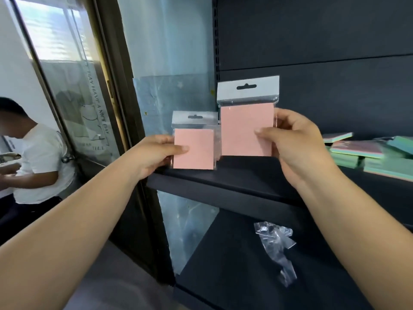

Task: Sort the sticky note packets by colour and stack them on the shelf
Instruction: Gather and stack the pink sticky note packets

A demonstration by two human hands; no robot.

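While each grip pinches one, pink packets (247, 130) stand upright.

stacked pads (366, 156) cut off at right edge, fingers behind both pink packets (193, 148) hidden

I am looking into what reads as a small stationery shop. Dark retail shelving (257, 175) with a slotted upright (215, 41) is filling the right side, the sort that takes adjustable brackets. Sticky note packets (247, 117) in clear bags with hang-hole header cards are showing as goods for sale, and loose pastel pads (366, 155) are lying stacked further along. A glass door (73, 86) carrying reversed lettering is standing at left, with a person (38, 162) beyond it.
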